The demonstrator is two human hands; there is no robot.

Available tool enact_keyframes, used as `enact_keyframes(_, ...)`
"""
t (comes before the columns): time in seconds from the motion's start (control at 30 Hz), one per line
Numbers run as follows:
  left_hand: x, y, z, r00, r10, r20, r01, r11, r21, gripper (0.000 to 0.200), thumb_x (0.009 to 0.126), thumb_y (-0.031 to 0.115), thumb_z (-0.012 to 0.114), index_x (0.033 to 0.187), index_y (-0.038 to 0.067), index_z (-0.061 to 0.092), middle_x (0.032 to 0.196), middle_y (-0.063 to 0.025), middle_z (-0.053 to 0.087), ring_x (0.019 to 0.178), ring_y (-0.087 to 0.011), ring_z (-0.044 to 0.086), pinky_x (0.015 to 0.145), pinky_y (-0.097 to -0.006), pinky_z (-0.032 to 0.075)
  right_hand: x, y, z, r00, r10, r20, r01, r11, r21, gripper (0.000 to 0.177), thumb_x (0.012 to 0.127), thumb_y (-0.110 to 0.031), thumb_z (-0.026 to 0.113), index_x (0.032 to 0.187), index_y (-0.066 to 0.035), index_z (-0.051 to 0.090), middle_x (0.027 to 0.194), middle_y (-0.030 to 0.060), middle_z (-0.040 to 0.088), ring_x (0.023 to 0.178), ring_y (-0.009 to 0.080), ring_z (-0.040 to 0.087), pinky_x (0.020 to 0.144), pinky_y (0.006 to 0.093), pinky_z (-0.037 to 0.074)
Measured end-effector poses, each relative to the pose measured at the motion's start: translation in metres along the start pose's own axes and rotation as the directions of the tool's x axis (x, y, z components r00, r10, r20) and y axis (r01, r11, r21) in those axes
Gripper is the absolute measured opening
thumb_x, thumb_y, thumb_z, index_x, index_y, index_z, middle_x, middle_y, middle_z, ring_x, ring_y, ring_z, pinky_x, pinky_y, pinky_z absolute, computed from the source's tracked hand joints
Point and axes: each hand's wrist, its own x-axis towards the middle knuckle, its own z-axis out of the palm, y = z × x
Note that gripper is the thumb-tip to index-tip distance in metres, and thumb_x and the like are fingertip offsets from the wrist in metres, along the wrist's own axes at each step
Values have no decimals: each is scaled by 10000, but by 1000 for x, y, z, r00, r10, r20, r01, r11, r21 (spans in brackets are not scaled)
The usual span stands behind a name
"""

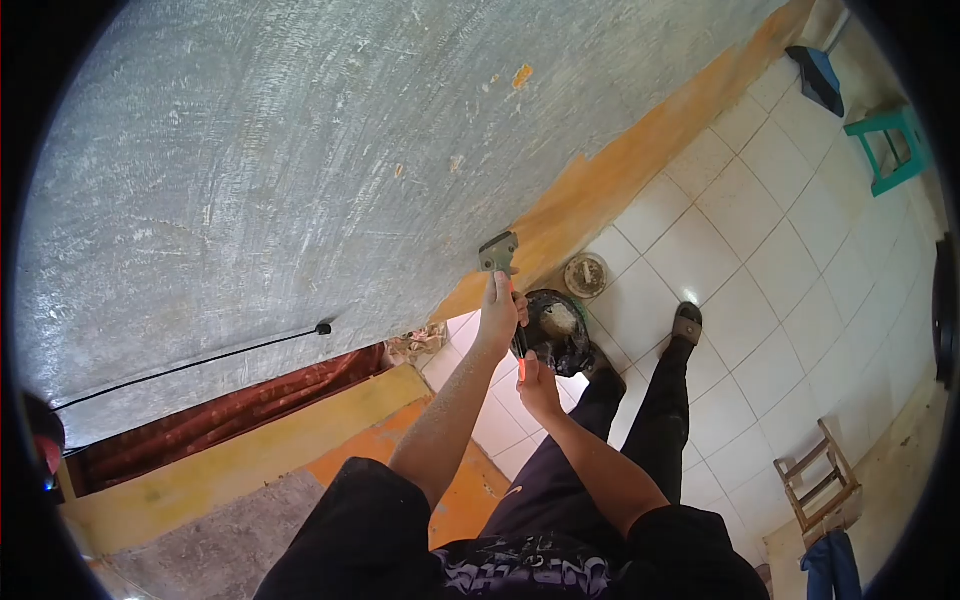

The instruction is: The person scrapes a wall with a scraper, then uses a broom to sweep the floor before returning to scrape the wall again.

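Both my hands are closed on one long-handled scraper [497, 252]. My left hand [500, 312] grips it high up, just below its wide grey-green head. Lower down, my right hand [539, 388] wraps round the handle close to its orange end. The scraper's head overlaps the wall [330, 170] in this view, by the border between the scratched grey surface and a strip of orange paint [620, 160]. Small orange patches dot the grey part. Below the hands stands a container lined with a black bag [572, 350], with pale material inside.
A round tub [585, 275] stands on the white tiled floor [700, 250] beside the lined container. Along the wall runs a black cable [200, 357]; red cloth [230, 425] hangs below it. To the right are a green stool [890, 150] and a small wooden chair [820, 475].
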Motion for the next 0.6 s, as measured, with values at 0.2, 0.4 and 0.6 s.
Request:
enact_keyframes(0.2,9,13,12,1000,-11,20,11,1000,6,407,1066,483,305,1218,139,462,607,20,347,492,-110,364,500,-280,376,13,11,0,995,-92,-41,87,990,-113,682,1013,-613,301,704,-40,505,532,41,481,500,159,526,482,336,402)
enact_keyframes(0.4,3,8,11,999,-28,-29,26,998,-57,405,1058,484,318,1202,140,476,609,17,354,487,-111,369,477,-292,372,8,6,0,992,-111,-56,108,992,-61,700,1004,-639,301,687,-45,494,532,33,482,459,155,503,455,330,384)
enact_keyframes(0.6,13,9,26,1000,24,4,-24,1000,6,411,1058,484,307,1203,139,475,608,15,348,498,-112,371,489,-293,388,11,-17,-13,996,-55,-73,53,998,-29,674,1021,-583,299,687,-29,486,532,59,472,467,199,501,477,373,394)
